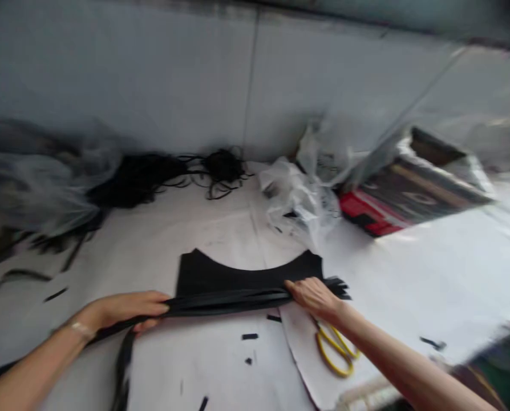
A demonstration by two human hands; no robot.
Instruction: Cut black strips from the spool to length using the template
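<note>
A bundle of long black strips (229,301) lies stretched across the white table (430,274), held at both sides. My left hand (129,308) is closed round the bundle's left part, and the strips trail on down past my wrist. My right hand (312,295) pinches the bundle near its right end, where the cut tips fan out. Just behind the bundle lies a flat black fabric piece (221,277) with a curved cut-out along its far edge.
Yellow-handled scissors (334,348) lie under my right forearm on a white sheet. Small black offcuts (250,337) dot the table. A tangle of black cord (152,174), clear plastic bags (298,197) and a red and dark box (404,194) sit near the grey wall.
</note>
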